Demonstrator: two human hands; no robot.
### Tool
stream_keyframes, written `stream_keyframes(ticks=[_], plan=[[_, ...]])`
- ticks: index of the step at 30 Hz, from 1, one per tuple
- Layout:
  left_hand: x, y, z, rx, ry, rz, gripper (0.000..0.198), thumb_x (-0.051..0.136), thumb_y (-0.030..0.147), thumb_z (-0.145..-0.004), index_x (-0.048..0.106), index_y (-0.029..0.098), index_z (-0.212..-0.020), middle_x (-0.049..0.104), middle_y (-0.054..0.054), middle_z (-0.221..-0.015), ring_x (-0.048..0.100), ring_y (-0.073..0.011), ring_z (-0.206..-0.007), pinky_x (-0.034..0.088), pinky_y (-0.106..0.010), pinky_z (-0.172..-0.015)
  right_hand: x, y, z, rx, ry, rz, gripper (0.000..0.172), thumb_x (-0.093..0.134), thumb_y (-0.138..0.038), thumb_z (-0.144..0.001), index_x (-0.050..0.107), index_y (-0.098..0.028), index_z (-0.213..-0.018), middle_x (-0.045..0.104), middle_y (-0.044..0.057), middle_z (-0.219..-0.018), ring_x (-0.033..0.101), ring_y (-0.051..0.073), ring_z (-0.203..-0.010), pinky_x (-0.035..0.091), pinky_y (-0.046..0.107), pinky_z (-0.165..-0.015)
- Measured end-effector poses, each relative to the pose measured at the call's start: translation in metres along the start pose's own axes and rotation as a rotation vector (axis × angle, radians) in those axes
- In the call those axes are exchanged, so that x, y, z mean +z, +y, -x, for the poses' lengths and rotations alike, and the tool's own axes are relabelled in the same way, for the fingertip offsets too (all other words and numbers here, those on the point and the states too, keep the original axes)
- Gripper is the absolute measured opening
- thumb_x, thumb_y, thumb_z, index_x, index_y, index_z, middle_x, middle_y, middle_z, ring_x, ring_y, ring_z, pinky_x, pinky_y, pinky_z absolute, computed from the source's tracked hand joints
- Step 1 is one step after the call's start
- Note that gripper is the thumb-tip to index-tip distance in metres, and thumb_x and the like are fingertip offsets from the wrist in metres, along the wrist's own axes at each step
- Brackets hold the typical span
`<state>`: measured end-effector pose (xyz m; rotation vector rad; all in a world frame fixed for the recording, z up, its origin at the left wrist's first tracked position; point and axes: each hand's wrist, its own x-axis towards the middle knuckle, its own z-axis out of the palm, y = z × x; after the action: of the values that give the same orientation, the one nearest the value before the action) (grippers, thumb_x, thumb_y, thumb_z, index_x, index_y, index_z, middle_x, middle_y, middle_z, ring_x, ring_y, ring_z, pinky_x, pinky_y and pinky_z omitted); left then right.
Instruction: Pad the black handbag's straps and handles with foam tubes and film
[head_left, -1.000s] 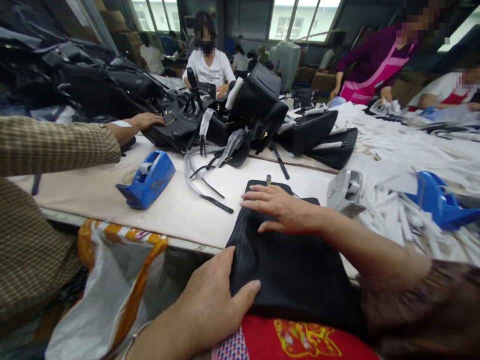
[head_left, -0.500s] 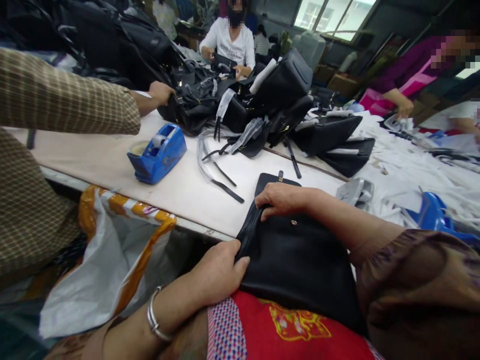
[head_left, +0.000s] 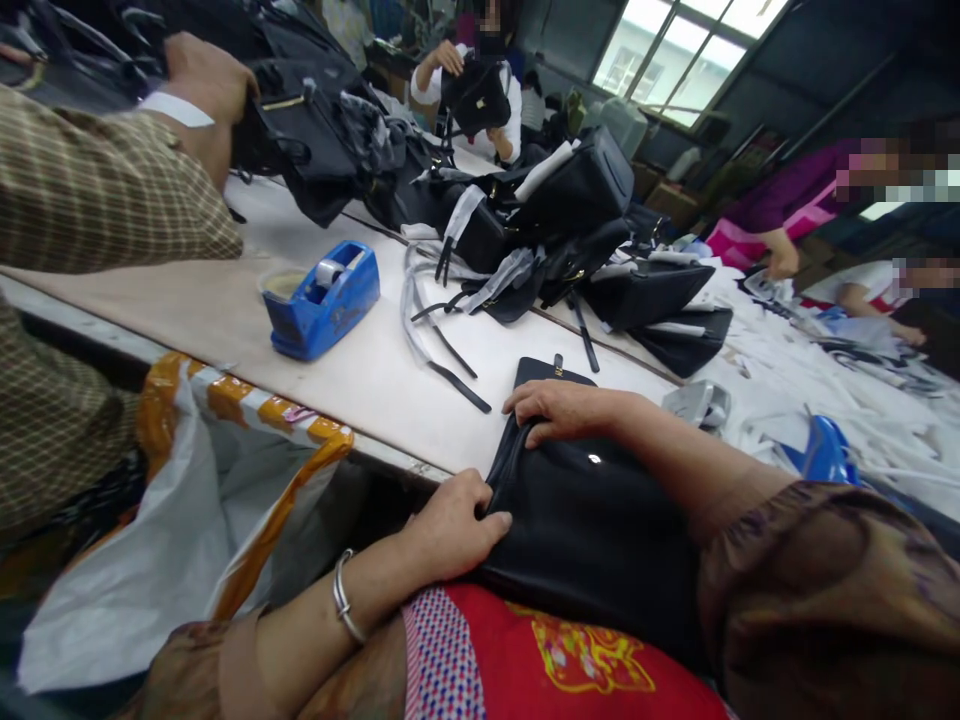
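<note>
A black leather bag (head_left: 592, 530) with a small metal stud lies at the table's front edge, partly against my red apron. My left hand (head_left: 457, 525) grips its left side, thumb on the front face and fingers hidden behind. At the upper left corner, my right hand (head_left: 559, 410) is closed on the bag's edge. Beyond that hand shows the bag's flap (head_left: 529, 371), with a small strap and metal fitting. Black straps in clear wrap (head_left: 439, 350) lie on the table just past the bag.
A blue tape dispenser (head_left: 322, 305) stands left on the table (head_left: 360, 390). Piled black bags (head_left: 577, 200) fill the middle. An orange-edged white sack (head_left: 97, 590) hangs below the edge. A co-worker's checked sleeve (head_left: 112, 190) reaches in from the left. White material (head_left: 795, 370) covers the right.
Both my hands keep their grip on the bag with little movement. The co-worker at left has pulled a black bag leftward; the person opposite has raised a bag. My view has tilted slightly.
</note>
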<state>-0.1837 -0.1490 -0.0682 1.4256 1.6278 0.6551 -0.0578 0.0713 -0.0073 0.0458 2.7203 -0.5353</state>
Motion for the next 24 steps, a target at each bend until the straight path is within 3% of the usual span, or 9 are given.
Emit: stream_keyframes(ticks=[6, 11, 13, 15, 18, 21, 24], plan=[[0.007, -0.010, -0.004, -0.034, 0.030, -0.035, 0.027, 0.058, 0.036, -0.077, 0.045, 0.020, -0.060, 0.057, -0.001, -0.077, 0.053, -0.0160, -0.073, 0.040, -0.029, -0.067, 0.010, 0.005, -0.005, 0.061, 0.014, 0.062, 0.027, 0.066, -0.044, -0.084, 0.067, -0.019, -0.096, 0.064, 0.010, -0.118, 0.054, 0.027, -0.116, 0.041, 0.039, -0.097], [-0.007, -0.003, -0.006, -0.098, 0.004, -0.175, 0.028, 0.055, 0.043, -0.081, 0.052, 0.020, -0.066, 0.058, -0.002, -0.069, 0.055, -0.0185, -0.067, 0.041, -0.032, -0.062, 0.028, 0.017, -0.010, 0.185, 0.089, -0.004, 0.029, 0.068, -0.045, -0.083, 0.067, -0.018, -0.095, 0.065, 0.010, -0.108, 0.057, 0.026, -0.103, 0.043, 0.037, -0.091], [-0.014, 0.012, -0.010, -0.012, 0.125, -0.330, 0.022, 0.058, 0.041, -0.081, 0.059, 0.019, -0.080, 0.062, -0.005, -0.082, 0.058, -0.0227, -0.080, 0.045, -0.035, -0.072, 0.035, 0.018, -0.013, 0.232, 0.139, -0.028, 0.034, 0.071, -0.045, -0.080, 0.065, -0.016, -0.098, 0.065, 0.011, -0.106, 0.057, 0.027, -0.102, 0.044, 0.036, -0.088], [-0.017, 0.030, -0.019, 0.188, 0.217, -0.451, 0.022, 0.059, 0.035, -0.082, 0.059, 0.017, -0.094, 0.061, -0.008, -0.097, 0.056, -0.0253, -0.096, 0.045, -0.038, -0.084, 0.039, 0.016, -0.015, 0.294, 0.192, -0.060, 0.042, 0.072, -0.041, -0.079, 0.061, -0.015, -0.109, 0.067, 0.011, -0.106, 0.059, 0.027, -0.100, 0.046, 0.035, -0.085], [-0.012, 0.050, -0.040, 0.468, 0.062, -0.523, 0.028, 0.062, 0.039, -0.082, 0.059, 0.018, -0.100, 0.059, -0.009, -0.105, 0.054, -0.0251, -0.101, 0.045, -0.037, -0.090, 0.039, 0.012, -0.012, 0.370, 0.269, -0.086, 0.043, 0.067, -0.031, -0.083, 0.056, -0.014, -0.121, 0.068, 0.012, -0.108, 0.062, 0.026, -0.098, 0.048, 0.035, -0.082], [-0.004, 0.057, -0.062, 0.530, -0.055, -0.606, 0.036, 0.063, 0.048, -0.081, 0.061, 0.020, -0.104, 0.059, -0.009, -0.105, 0.055, -0.0263, -0.098, 0.046, -0.039, -0.088, 0.032, 0.006, 0.020, 0.428, 0.420, -0.042, 0.041, 0.063, -0.018, -0.083, 0.055, -0.013, -0.123, 0.059, 0.017, -0.126, 0.054, 0.029, -0.117, 0.043, 0.040, -0.096], [-0.003, 0.059, -0.075, 0.511, -0.089, -0.658, 0.039, 0.056, 0.053, -0.085, 0.062, 0.021, -0.105, 0.061, -0.009, -0.102, 0.057, -0.0264, -0.095, 0.046, -0.038, -0.084, 0.033, -0.007, 0.084, 0.566, 0.791, 0.030, 0.039, 0.062, -0.018, -0.083, 0.055, -0.013, -0.122, 0.052, 0.017, -0.133, 0.046, 0.027, -0.126, 0.035, 0.041, -0.107]])
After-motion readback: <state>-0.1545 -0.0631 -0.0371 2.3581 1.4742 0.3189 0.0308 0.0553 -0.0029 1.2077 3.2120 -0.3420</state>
